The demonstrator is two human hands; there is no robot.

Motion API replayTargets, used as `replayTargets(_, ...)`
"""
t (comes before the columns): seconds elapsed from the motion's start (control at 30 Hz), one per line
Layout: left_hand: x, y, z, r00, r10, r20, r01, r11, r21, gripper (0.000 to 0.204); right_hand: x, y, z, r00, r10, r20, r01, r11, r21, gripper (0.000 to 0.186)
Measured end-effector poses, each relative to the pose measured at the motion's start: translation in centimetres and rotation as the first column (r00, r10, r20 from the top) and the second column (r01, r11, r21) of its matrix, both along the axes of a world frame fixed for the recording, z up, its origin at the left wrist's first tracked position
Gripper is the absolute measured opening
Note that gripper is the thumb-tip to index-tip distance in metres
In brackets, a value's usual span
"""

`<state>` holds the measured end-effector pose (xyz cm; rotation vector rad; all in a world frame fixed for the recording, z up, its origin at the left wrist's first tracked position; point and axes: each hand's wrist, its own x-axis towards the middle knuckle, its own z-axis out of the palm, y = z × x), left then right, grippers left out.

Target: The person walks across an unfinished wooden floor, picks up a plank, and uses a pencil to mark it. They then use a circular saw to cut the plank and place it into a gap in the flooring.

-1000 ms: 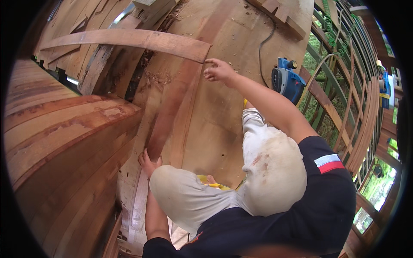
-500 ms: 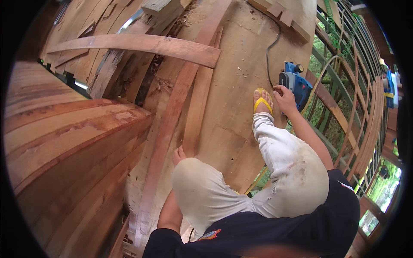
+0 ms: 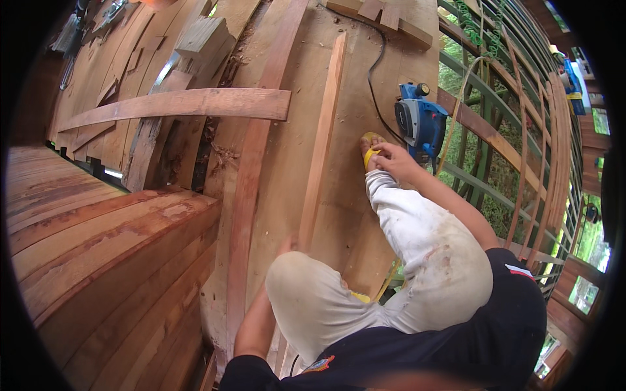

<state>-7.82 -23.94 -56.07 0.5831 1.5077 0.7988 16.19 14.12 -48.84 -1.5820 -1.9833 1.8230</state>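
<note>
A long, narrow wooden strip (image 3: pixel 328 114) points away from me over the plywood. My left hand (image 3: pixel 289 245), blurred and half hidden behind my left knee, is closed on its near end. My right hand (image 3: pixel 398 163) is over my right foot, its loosely bent fingers apart by the yellow flip-flop strap (image 3: pixel 370 156), and I see nothing in it. Just beyond that hand stands a blue electric planer (image 3: pixel 422 124), untouched, its black cord (image 3: pixel 372 72) running off toward the far side.
A reddish plank (image 3: pixel 251 169) lies left of the strip, with a curved board (image 3: pixel 189 103) across it. Stacked thick timber (image 3: pixel 117 241) fills the near left. Notched wood blocks (image 3: pixel 391 19) lie at the far edge. Right of the plywood (image 3: pixel 352 215), open slats (image 3: pixel 495 137) show greenery below.
The strip has come away from the reddish plank and turned, with my left hand at its near end. My right hand has moved from beside the planer to my foot. The view has shifted.
</note>
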Motion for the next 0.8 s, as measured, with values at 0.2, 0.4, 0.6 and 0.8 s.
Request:
replayTargets(0.2,-1.1,16.2,2.8,0.943,-0.302,-0.138,0.311,0.949,0.051,0.079,-5.2,-0.4,0.6,0.996,-0.018,-0.083,0.004,0.986,-0.169,0.075)
replayTargets(0.4,0.1,24.9,4.4,0.810,-0.524,-0.263,0.527,0.847,-0.064,0.072,-9.4,1.7,-0.3,0.964,-0.263,-0.033,0.264,0.963,0.050,0.030)
replayTargets(0.6,0.5,26.4,4.0,0.844,-0.503,-0.185,0.485,0.864,-0.135,0.054,-10.6,2.1,-0.8,0.970,-0.207,0.129,0.167,0.949,0.266,0.038)
replayTargets(0.8,1.2,26.5,4.5,0.836,-0.509,-0.204,0.479,0.859,-0.179,0.052,-10.6,2.1,-1.5,0.960,-0.212,0.185,0.130,0.917,0.377,0.044)
